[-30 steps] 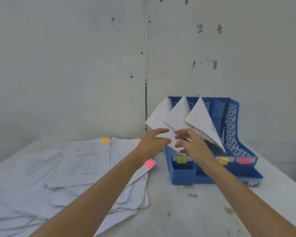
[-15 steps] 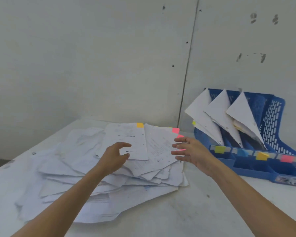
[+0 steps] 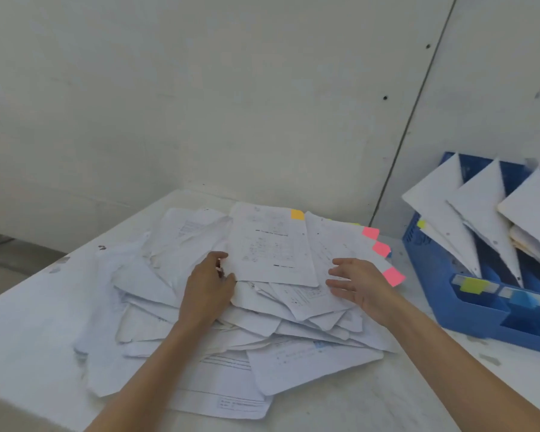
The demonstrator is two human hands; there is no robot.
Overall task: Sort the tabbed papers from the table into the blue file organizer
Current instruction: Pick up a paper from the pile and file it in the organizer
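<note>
On the pile of papers (image 3: 231,332) in the middle of the table (image 3: 356,406), I am watching the left hand (image 3: 209,288) closing on the left edge of the top sheet (image 3: 271,244). Its thumb and curled fingers are pinching that edge near the lower corner.

The right hand (image 3: 362,283) is lying open to the right of that sheet, fingers spread and relaxed over the next paper down. I cannot tell whether the fingertips are touching it.

The top sheet is lying flat and printed side up, and is carrying an orange tab (image 3: 297,214) at its far right corner. Three pink tabs (image 3: 381,248) are sticking out from sheets at the right side of the pile, one of them just beside the right hand.

The pile is spreading loosely and unevenly across the table.

The blue file organizer (image 3: 449,304) is standing at the right, apart from the pile. White filed sheets (image 3: 443,219) are leaning in its slots. A yellow label (image 3: 473,284) is showing on its front rail.

A pale wall (image 3: 200,88) is rising behind the table.
</note>
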